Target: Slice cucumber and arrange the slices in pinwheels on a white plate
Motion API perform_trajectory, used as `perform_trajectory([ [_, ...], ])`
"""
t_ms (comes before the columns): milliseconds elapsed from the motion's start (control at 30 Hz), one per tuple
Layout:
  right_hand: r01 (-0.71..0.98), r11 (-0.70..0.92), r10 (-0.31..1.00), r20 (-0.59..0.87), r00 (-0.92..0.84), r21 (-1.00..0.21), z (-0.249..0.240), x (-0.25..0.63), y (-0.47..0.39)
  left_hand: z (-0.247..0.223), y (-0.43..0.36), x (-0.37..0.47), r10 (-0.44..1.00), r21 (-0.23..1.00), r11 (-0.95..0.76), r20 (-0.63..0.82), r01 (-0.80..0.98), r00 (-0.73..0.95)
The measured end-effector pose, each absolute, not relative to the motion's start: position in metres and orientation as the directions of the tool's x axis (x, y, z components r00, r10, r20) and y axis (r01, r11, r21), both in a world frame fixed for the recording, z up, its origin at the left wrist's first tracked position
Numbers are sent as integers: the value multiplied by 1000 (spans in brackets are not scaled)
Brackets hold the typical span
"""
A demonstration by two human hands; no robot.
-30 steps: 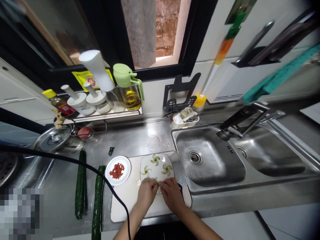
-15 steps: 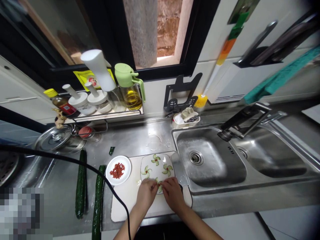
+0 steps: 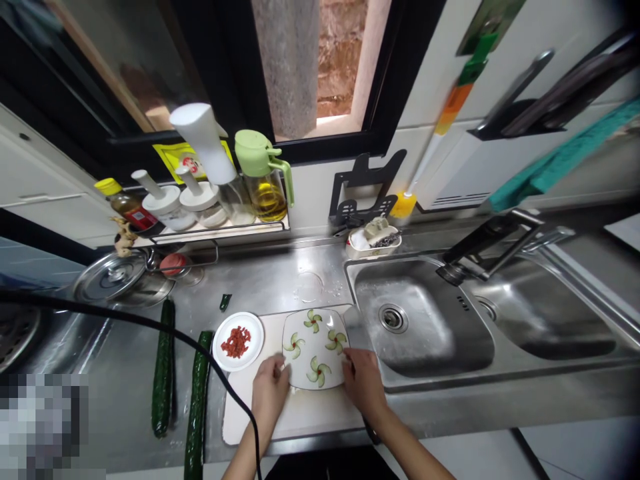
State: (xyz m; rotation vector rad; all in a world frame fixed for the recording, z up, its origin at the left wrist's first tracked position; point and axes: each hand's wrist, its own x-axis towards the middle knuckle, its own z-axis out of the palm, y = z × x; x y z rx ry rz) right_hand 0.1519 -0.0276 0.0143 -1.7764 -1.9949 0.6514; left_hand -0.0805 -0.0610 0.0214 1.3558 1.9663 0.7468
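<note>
My left hand (image 3: pixel 270 393) rests on the white cutting board (image 3: pixel 300 417), fingers curled against the left edge of the square white plate (image 3: pixel 314 380); my right hand (image 3: pixel 364 387) holds the plate's right edge, fingers bent around the rim. The plate lies on the board between my hands and bears four cucumber-slice flowers (image 3: pixel 318 371). Just left of it sits a small round dish of chopped red bits (image 3: pixel 237 341). Further left, two whole cucumbers (image 3: pixel 163 377) lie lengthwise on the steel counter (image 3: pixel 280 280), a black cable (image 3: pixel 150 323) crossing them. To the right is the double sink (image 3: pixel 415 327) with its tap (image 3: pixel 480 250). At the back, an oil bottle with a green lid (image 3: pixel 264 177) stands on a rack below the window
</note>
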Motion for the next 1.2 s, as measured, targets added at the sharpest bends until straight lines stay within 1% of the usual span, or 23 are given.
perform_trajectory([
  [100,839,5,998,-49,-38,-544,13,156,-23,13,-65,-85,883,766,444,-287,465,-371],
  [167,853,-21,997,-79,-24,-521,13,156,-20,9,-66,-84,857,773,492,-350,400,-377],
  [267,871,-47,992,-125,-16,-488,14,154,-18,6,-65,-79,854,777,508,-400,372,-333],
  [367,884,-57,989,-147,-13,-463,15,152,-16,5,-63,-75,860,792,504,-422,345,-288],
  [467,885,-62,988,-154,-12,-462,16,152,-14,2,-61,-72,862,823,496,-428,278,-269],
  [600,845,-91,987,-160,6,-528,16,153,-11,-5,-61,-69,851,853,502,-457,145,-258],
  [700,801,-120,984,-180,16,-586,15,154,-7,-7,-61,-66,837,851,520,-490,75,-245],
  [867,755,-137,983,-182,24,-641,17,155,-3,1,-60,-65,826,839,538,-505,82,-250],
  [1000,685,-160,979,-201,20,-711,22,155,-1,11,-63,-70,823,838,542,-513,67,-246],
  [1133,592,-171,975,-220,-11,-787,32,153,0,27,-69,-76,818,847,524,-528,-84,-229],
  [1200,484,-207,971,-239,-4,-850,39,151,-2,37,-72,-79,815,845,510,-534,-160,-224],
])
